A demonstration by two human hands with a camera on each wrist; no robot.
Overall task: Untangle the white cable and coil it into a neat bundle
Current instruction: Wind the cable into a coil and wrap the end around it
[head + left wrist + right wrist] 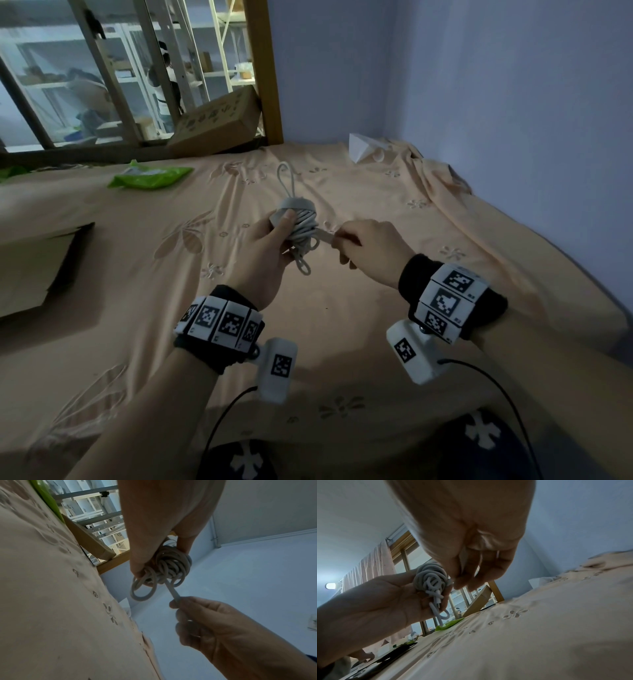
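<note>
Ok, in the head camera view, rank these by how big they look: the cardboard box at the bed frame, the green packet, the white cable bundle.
Largest to smallest as they appear:
1. cardboard box
2. green packet
3. white cable bundle, gripped by the left hand

The bundle is nearer the camera than the other two, so true sizes stay unsure.

Dim room, daylight from one side.
Pale light enters through the window (102, 78); the hands cast soft shadows on the bedsheet (342, 192); wrist views bend at their edges, slightly blurred.
</note>
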